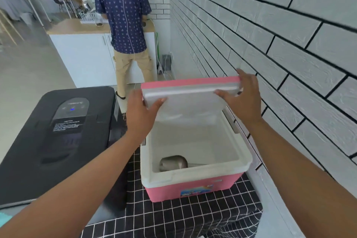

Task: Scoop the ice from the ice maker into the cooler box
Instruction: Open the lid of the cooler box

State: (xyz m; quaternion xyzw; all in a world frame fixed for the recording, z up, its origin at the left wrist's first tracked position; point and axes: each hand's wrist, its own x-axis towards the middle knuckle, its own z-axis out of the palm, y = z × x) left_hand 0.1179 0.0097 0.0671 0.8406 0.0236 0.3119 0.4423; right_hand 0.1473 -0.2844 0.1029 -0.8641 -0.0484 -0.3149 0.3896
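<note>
The lid (190, 91) of the pink cooler box (193, 187) is gripped at both ends: the left hand (141, 114) with fingers curled round the left edge, the right hand (244, 96) with fingers wrapped over the right edge. The lid is held raised above the open box. A metal scoop (173, 162) lies inside, at the near left. The black ice maker (58, 137), lid closed, stands just left of the box on a black grid-patterned cloth (183, 218).

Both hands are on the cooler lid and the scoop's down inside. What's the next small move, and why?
Probably set the lid aside, then reach in for the metal scoop. Both the left hand and right hand grip the lid above the open cooler box, so neither is free, and the ice maker alongside looks shut.
</note>
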